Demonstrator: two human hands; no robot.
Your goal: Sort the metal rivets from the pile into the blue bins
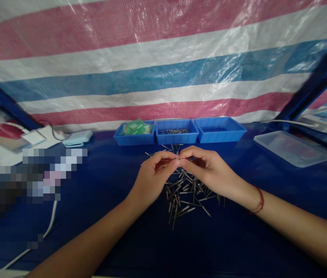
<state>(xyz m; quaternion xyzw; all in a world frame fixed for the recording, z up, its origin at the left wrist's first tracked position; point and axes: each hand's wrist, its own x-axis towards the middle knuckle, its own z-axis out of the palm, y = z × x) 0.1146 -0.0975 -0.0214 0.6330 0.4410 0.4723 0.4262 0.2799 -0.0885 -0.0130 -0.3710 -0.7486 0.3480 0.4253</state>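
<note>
My left hand [153,175] and my right hand [206,170] meet fingertip to fingertip above a heap of small metal pins [185,195] on the dark blue table [117,216]. Both hands are pinched closed around something tiny between them, too small to name. A red string circles my right wrist [259,200]. Behind the hands stand three blue trays: the left tray [134,136] holds green packets, the middle tray [176,135] holds more pins, and the right tray [219,131] looks empty.
A clear plastic lid [292,148] lies at the right. A pale blue box [78,138], white papers and a white cable [50,222] lie at the left. A striped tarpaulin [163,58] hangs behind, with blue frame bars at both sides.
</note>
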